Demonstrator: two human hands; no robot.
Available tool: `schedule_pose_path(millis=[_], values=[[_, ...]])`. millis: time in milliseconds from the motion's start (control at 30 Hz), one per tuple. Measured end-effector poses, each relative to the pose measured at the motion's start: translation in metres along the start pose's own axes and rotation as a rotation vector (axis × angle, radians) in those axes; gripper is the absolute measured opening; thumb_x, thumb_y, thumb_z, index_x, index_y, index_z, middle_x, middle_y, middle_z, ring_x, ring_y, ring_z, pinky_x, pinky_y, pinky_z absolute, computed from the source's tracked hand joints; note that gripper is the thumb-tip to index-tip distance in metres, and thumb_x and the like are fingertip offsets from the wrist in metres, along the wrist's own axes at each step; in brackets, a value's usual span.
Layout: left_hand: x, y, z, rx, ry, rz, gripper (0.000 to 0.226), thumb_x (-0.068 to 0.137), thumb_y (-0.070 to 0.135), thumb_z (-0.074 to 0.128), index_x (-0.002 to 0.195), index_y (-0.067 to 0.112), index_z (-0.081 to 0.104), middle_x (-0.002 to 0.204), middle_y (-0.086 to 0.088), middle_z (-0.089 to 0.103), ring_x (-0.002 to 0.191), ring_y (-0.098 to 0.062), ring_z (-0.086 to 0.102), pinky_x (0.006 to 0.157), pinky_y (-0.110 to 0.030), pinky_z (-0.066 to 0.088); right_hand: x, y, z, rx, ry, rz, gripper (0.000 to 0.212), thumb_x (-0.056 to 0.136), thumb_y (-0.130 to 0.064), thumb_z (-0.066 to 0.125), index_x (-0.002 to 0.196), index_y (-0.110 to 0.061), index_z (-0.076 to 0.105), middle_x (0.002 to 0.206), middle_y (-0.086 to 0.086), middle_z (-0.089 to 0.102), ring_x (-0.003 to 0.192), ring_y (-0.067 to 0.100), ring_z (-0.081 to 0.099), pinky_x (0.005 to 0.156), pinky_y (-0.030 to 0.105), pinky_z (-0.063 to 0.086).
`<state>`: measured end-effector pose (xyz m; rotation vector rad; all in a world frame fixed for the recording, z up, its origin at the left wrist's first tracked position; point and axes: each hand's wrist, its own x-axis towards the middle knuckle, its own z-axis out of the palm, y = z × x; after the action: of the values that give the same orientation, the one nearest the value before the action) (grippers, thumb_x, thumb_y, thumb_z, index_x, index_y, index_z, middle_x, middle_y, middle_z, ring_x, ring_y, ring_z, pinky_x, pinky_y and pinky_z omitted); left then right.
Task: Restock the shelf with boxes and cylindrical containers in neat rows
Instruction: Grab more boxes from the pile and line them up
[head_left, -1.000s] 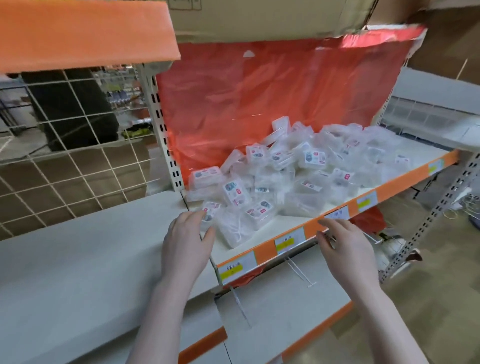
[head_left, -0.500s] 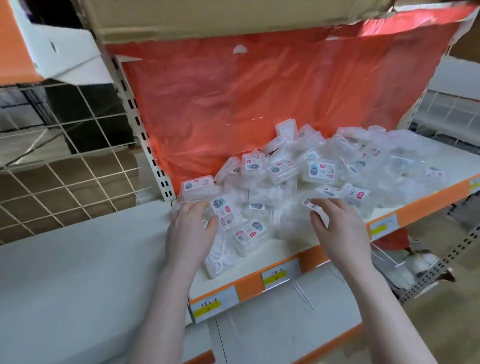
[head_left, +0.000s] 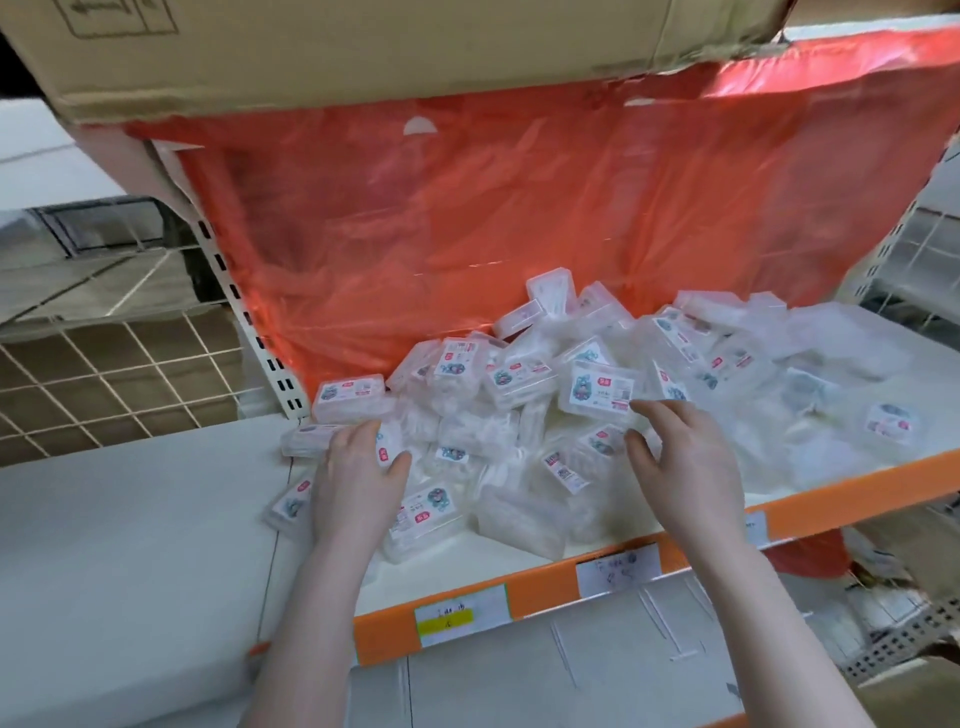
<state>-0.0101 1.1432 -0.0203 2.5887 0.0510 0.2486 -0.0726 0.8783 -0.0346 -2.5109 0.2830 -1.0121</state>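
Observation:
A loose heap of several small clear plastic boxes (head_left: 519, 415) with red and teal labels lies on the white shelf (head_left: 857, 467) with an orange front edge. My left hand (head_left: 353, 478) rests on the boxes at the heap's left side, fingers spread and slightly bent over them. My right hand (head_left: 680, 457) reaches into the middle of the heap, its fingertips touching one labelled box (head_left: 597, 395). Whether either hand grips a box is hidden by the fingers.
An orange plastic sheet (head_left: 467, 218) hangs behind the heap. A cardboard box (head_left: 363, 47) sits on the shelf above. A wire grid panel (head_left: 104, 374) stands to the left, beside a lower white shelf (head_left: 130, 545). Price tags (head_left: 457, 616) line the orange edge.
Both hands have moved forward from the shelf's front edge into the heap of boxes. The view has shifted closer and to the right.

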Motion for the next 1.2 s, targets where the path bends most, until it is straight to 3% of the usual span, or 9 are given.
schedule_pose_path(millis=[400, 633, 733, 900, 1067, 1200], values=[[0.001, 0.004, 0.007, 0.025, 0.049, -0.050, 0.053, 0.089, 0.030, 0.059, 0.137, 0.013, 0.046, 0.136, -0.009, 0.047, 0.124, -0.028, 0.043, 0.100, -0.039, 0.036, 0.047, 0.010, 0.031, -0.061, -0.199, -0.116, 0.045, 0.063, -0.001, 0.073, 0.107, 0.000, 0.063, 0.101, 0.019, 0.060, 0.088, 0.040, 0.056, 0.070, 0.045, 0.049], [0.004, 0.007, 0.005, 0.034, 0.056, -0.051, 0.051, 0.091, 0.031, 0.056, 0.138, 0.016, 0.044, 0.135, -0.007, 0.046, 0.123, -0.026, 0.043, 0.098, -0.036, 0.037, 0.062, 0.005, 0.037, -0.181, -0.313, -0.114, 0.047, 0.067, -0.013, 0.070, 0.111, -0.005, 0.055, 0.109, 0.014, 0.053, 0.094, 0.037, 0.051, 0.066, 0.033, 0.034], [0.005, 0.008, 0.004, 0.028, 0.057, -0.050, 0.051, 0.091, 0.031, 0.056, 0.138, 0.017, 0.044, 0.137, -0.007, 0.045, 0.124, -0.025, 0.042, 0.099, -0.036, 0.036, 0.061, 0.001, 0.042, -0.213, -0.296, -0.096, 0.042, 0.063, -0.016, 0.070, 0.099, -0.001, 0.054, 0.097, 0.016, 0.051, 0.086, 0.037, 0.050, 0.062, 0.030, 0.029], [0.011, 0.011, 0.003, 0.036, 0.046, -0.045, 0.051, 0.092, 0.033, 0.054, 0.139, 0.018, 0.043, 0.136, -0.007, 0.045, 0.125, -0.027, 0.041, 0.097, -0.037, 0.036, 0.057, -0.005, 0.052, -0.151, -0.176, -0.077, 0.042, 0.050, -0.014, 0.073, 0.082, 0.003, 0.052, 0.079, 0.020, 0.046, 0.069, 0.036, 0.047, 0.056, 0.036, 0.036], [0.015, 0.011, 0.002, 0.033, 0.040, -0.039, 0.051, 0.092, 0.034, 0.054, 0.139, 0.017, 0.044, 0.136, -0.006, 0.046, 0.125, -0.026, 0.040, 0.097, -0.036, 0.036, 0.056, -0.008, 0.052, -0.101, -0.140, -0.069, 0.062, 0.053, -0.012, 0.073, 0.110, 0.007, 0.056, 0.082, 0.022, 0.049, 0.074, 0.039, 0.050, 0.063, 0.042, 0.044], [0.017, 0.009, 0.001, 0.030, 0.038, -0.023, 0.049, 0.092, 0.034, 0.054, 0.137, 0.016, 0.045, 0.134, -0.007, 0.048, 0.123, -0.025, 0.042, 0.097, -0.035, 0.036, 0.056, -0.006, 0.050, -0.089, -0.134, -0.081, 0.062, 0.057, -0.017, 0.070, 0.114, 0.003, 0.056, 0.091, 0.021, 0.054, 0.085, 0.042, 0.054, 0.073, 0.046, 0.043]])
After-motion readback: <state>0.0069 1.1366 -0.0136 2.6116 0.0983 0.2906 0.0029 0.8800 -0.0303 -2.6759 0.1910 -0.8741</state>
